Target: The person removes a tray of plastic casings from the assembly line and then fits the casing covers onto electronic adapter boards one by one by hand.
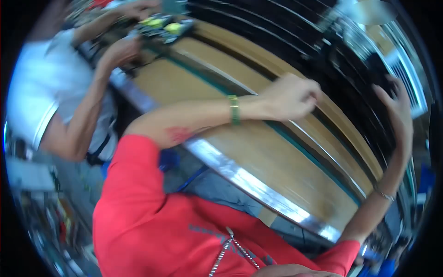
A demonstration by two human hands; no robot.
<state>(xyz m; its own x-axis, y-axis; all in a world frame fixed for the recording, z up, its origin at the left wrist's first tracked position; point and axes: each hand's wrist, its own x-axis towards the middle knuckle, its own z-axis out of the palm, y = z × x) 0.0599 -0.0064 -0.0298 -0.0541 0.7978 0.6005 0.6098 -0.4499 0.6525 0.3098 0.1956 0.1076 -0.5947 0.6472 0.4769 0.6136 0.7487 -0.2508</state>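
Stretches lengthwise as a tan worktop (258, 152), edged in shiny metal (249, 182) on the near side. Meets dark, glossy ridges (244, 15) beyond. Shows, blurred, a white slatted panel (408, 78) at far right, grey floor (83, 180) at near left.

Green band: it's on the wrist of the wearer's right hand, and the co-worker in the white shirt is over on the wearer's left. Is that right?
Not quite. The head view shows the green band on the wrist of the left hand. The co-worker in the white shirt is on the wearer's left.
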